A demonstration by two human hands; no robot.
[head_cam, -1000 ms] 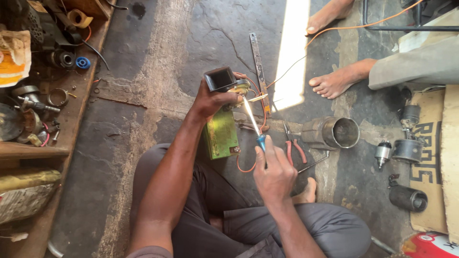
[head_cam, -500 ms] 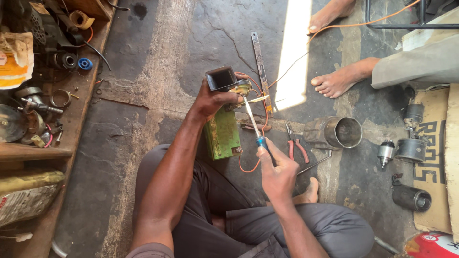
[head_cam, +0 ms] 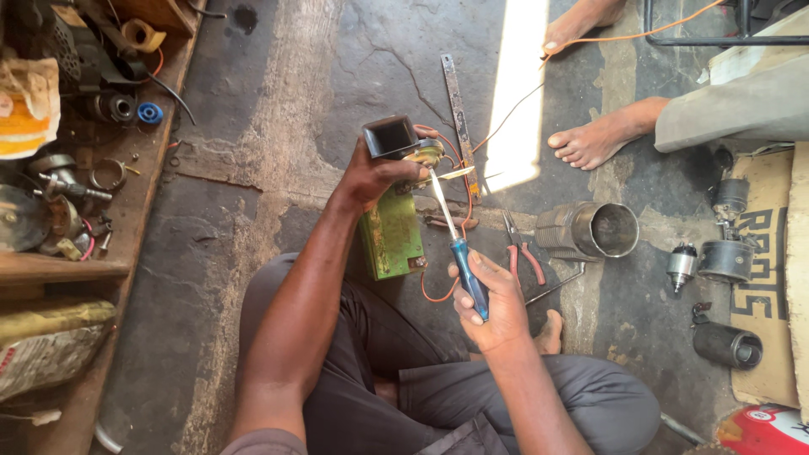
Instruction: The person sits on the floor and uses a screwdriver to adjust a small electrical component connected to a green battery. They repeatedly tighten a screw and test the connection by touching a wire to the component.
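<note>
So, floor: cracked, stained grey concrete floor (head_cam: 278,101), pretty grimy, with a bright strip of sunlight (head_cam: 514,93) running down it near the top middle.
Left hand: left hand (head_cam: 375,173) was wrapped shut around a small dark square-mouthed part (head_cam: 392,137), held up over the floor, just above the green box.
Right hand: right hand (head_cam: 493,307) was closed on the blue handle of a long screwdriver (head_cam: 455,244), shaft angled up so the tip met a brassy bit (head_cam: 425,152) beside the dark part.
Green box: worn green rectangular metal box (head_cam: 392,236) sat below the left hand, orange wires (head_cam: 447,286) looping around it; couldn't tell whether it rested on the floor or the knee.
Nearby tools: red-handled pliers (head_cam: 521,248) lay on the concrete just beside the right hand, and a long flat metal bar (head_cam: 459,118) lay further up.
Right side: ribbed grey metal cylinder (head_cam: 588,230) on its side, then small motor housings (head_cam: 725,253) near a piece of cardboard (head_cam: 771,278).
Left side: cluttered wooden shelf (head_cam: 76,270) full of rusty rings, bolts and a blue cap.
Company: another person's bare feet (head_cam: 598,139) rested on the floor at the top right, well apart from the hands.
</note>
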